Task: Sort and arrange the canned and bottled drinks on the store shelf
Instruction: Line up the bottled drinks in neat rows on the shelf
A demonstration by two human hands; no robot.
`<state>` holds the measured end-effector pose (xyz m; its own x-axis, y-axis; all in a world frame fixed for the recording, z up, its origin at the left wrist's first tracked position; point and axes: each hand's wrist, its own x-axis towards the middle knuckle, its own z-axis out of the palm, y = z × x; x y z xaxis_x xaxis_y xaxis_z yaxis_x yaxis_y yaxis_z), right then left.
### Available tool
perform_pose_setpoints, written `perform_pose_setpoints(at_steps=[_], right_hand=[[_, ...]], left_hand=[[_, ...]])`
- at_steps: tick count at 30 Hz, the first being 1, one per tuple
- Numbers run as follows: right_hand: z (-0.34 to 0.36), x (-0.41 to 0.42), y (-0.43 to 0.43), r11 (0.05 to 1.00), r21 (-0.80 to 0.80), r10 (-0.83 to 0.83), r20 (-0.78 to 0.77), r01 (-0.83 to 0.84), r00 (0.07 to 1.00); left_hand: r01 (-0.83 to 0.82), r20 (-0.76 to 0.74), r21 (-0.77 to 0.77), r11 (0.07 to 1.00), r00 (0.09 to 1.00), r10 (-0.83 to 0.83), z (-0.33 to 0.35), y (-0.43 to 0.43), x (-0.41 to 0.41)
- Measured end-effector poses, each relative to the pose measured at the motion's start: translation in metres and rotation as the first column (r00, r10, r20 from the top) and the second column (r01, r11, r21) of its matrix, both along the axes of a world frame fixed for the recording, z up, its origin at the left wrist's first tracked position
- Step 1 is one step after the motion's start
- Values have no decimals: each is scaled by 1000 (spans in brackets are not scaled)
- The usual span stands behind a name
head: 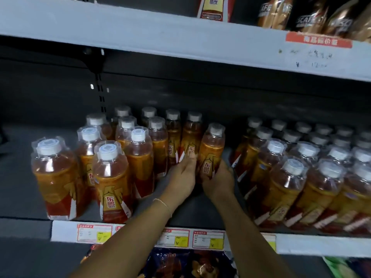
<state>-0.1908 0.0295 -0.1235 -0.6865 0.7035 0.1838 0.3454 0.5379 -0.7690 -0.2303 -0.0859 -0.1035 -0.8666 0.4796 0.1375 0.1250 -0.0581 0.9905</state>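
Orange drink bottles with white caps and red-gold labels stand on the dark middle shelf (pixel 200 209) in two groups. My right hand (pixel 219 182) grips the lower body of one tilted bottle (pixel 212 151) in the gap between the groups. My left hand (pixel 182 173) holds the bottle (pixel 190 141) just left of it, at the right end of the left group (pixel 112 167), thumb on the label. The right group (pixel 301 173) is packed in several rows.
The grey upper shelf (pixel 180 35) hangs close above, carrying brown coffee bottles (pixel 321 15). Price tags (pixel 208 239) line the shelf's front edge. Snack packets (pixel 180 263) lie below. Bare shelf floor stretches to the left (pixel 18 177).
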Motion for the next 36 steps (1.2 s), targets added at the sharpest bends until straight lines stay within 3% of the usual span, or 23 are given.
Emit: perform_pose_setpoints(at_steps=[4, 8, 11, 14, 16, 25, 28, 30, 32, 34, 36], right_hand=[[3, -3, 8, 998, 37, -51, -33, 53, 998], [8, -16, 16, 997, 34, -73, -49, 75, 996], [10, -28, 21, 995, -4, -98, -23, 98, 995], [11, -39, 27, 994, -4, -108, -4, 108, 994], [10, -45, 28, 993, 3, -114, -5, 114, 993], [6, -57, 30, 992, -46, -122, -42, 120, 992], [7, -49, 28, 984, -80, -169, -155, 158, 973], [8, -41, 20, 974, 84, -179, -300, 213, 937], [11, -38, 8, 957, 235, -60, -406, 168, 912], [17, -43, -3, 961, 270, 41, -361, 62, 932], [21, -55, -8, 968, 246, 98, -165, -55, 981]], left_hand=[[58, 15, 18, 998, 998, -58, -1, 25, -9], [-10, 74, 126, 992, 997, 1, -9, 26, -17], [-120, -142, 108, 987, 981, 135, -15, 17, -17], [-303, -399, 44, 952, 869, 295, -14, 10, -23], [-391, -455, 12, 920, 818, 353, -13, 8, -26], [-389, -419, -191, 901, 862, 284, -16, 11, -25], [-370, -359, -191, 909, 888, 286, -17, 11, -26], [-377, -315, -162, 912, 896, 314, -18, 13, -27], [-395, -280, -112, 912, 893, 352, -18, 15, -27], [-403, -240, -53, 914, 893, 380, -17, 15, -26], [-395, -215, 7, 919, 896, 387, -16, 15, -24]])
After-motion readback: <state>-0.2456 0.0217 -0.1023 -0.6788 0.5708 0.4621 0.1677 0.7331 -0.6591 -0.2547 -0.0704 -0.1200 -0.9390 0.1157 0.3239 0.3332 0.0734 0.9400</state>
